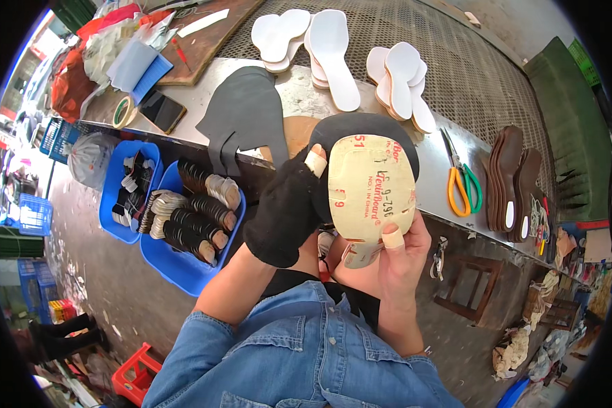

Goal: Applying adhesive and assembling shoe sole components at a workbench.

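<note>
My left hand (287, 207), in a black fingerless glove with tape on a fingertip, grips the left edge of a tan insole board (370, 187) backed by a black sheet (360, 126). From below, my right hand (394, 255), bare with a taped thumb, holds the same board's lower end. The board stands upright in front of my chest, its printed face toward me.
Several white insoles (330, 47) lie on the metal mesh bench (455, 75). Nearby are a dark cut sheet (245, 115), orange and green scissors (461, 182), brown soles (510, 173), a phone (161, 111) and a tape roll (122, 112). Blue tubs (177, 262) of dark pieces sit on the floor left.
</note>
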A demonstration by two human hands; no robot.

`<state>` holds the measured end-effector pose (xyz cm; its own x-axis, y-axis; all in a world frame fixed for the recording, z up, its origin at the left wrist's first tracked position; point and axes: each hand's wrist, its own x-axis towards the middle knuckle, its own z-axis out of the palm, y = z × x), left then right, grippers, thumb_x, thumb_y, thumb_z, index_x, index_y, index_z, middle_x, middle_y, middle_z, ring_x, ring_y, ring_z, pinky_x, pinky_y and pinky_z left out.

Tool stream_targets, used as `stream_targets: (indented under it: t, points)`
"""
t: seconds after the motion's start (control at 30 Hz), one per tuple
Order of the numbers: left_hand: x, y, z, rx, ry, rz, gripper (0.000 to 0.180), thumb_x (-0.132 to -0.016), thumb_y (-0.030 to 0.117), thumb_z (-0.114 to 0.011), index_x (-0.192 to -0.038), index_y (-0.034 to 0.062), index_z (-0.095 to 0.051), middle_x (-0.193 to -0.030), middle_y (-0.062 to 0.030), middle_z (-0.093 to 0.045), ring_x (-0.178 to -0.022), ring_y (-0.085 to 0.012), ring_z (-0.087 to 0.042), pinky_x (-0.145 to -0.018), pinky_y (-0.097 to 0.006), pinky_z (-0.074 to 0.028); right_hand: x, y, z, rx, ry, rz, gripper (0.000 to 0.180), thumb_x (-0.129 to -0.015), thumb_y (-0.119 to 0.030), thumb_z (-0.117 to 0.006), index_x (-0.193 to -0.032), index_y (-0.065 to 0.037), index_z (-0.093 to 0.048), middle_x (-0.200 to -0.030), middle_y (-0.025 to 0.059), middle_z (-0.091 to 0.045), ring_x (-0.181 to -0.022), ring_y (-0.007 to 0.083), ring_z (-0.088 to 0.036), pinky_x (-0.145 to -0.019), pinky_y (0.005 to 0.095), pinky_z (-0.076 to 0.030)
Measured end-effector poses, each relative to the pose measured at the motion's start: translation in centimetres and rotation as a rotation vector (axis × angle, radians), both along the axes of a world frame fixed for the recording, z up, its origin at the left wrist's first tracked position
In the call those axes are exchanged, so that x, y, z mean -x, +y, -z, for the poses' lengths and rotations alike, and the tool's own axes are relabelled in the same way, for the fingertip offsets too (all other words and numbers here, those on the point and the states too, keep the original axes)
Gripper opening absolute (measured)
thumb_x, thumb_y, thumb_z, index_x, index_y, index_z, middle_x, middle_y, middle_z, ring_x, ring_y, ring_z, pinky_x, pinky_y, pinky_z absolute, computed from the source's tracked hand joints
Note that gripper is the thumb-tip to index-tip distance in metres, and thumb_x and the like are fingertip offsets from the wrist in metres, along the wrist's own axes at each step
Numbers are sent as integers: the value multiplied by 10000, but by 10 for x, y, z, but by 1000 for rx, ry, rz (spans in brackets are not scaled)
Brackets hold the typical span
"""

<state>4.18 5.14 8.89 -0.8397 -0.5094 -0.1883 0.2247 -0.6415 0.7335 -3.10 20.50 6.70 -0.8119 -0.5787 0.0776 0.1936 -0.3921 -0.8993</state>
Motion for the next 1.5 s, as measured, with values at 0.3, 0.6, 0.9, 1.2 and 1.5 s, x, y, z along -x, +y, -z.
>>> stream_targets:
  t: [0.3,0.6,0.9,1.2,1.5]
  points:
    - [-1,9,-24,-29,18,-78,390,-934,336,-498,-1131,5,-558,-973,-60,-613,-840,-96,-576,-741,-241,-463,5,-1,-7,-17,-21,-78,241,-823,-83,-668,-1010,25,-561,-939,49,-623,-836,81,-576,-763,234,-461]
    - [15,-33,-1,628,-240,-86,305,-933,305,-497,-1044,31,-571,-865,-28,-589,-738,-70,-535,-674,-228,-447,13,19,44,-209,133,-129,241,-852,-114,-639,-1024,9,-524,-969,52,-607,-867,87,-569,-778,240,-459]
    - [11,7,16,328,78,90,377,-878,126,-511,-1224,-23,-490,-1107,-66,-578,-1010,-129,-529,-881,-281,-419,14,1,-7,-57,-25,-27,194,-914,-198,-553,-954,-9,-538,-832,21,-615,-705,41,-562,-621,193,-457]
    - [-6,8,8,93,95,134,365,-880,81,-488,-1223,-41,-489,-1115,-92,-582,-1037,-154,-540,-882,-287,-430,5,-13,6,4,-174,-75,156,-896,-120,-586,-956,16,-537,-818,38,-619,-698,59,-582,-624,214,-490]
    - [4,8,3,123,-61,-51,340,-833,189,-676,-1115,18,-592,-995,-43,-638,-911,-116,-580,-787,-271,-467,13,-2,10,-353,301,-36,206,-839,-115,-640,-951,40,-565,-769,28,-603,-676,71,-559,-609,199,-454]
